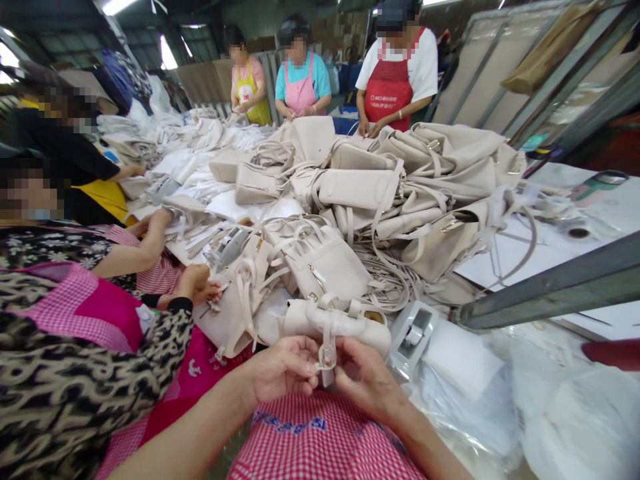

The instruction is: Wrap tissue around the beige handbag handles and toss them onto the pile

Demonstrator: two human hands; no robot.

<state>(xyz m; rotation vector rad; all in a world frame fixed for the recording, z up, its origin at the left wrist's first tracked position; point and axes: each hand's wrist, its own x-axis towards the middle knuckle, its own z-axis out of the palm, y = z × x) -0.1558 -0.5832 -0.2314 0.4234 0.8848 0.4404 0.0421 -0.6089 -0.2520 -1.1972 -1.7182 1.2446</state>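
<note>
A beige handbag (370,335) lies on the table edge right in front of me, with clear wrapping over its handle. From it hangs a short strap with a buckle (327,355), between my two hands. My left hand (284,369) pinches the strap's left side with thumb and fingers. On the other side, my right hand (364,373) has its fingers closed at the strap's right edge. Part of the strap is covered by my fingertips.
Beige handbags (360,187) are heaped across the table. A grey tape dispenser (413,337) stands right of my bag, beside plastic bags (465,393). A metal beam (550,283) juts in from the right. Co-workers sit close on my left and stand across the table.
</note>
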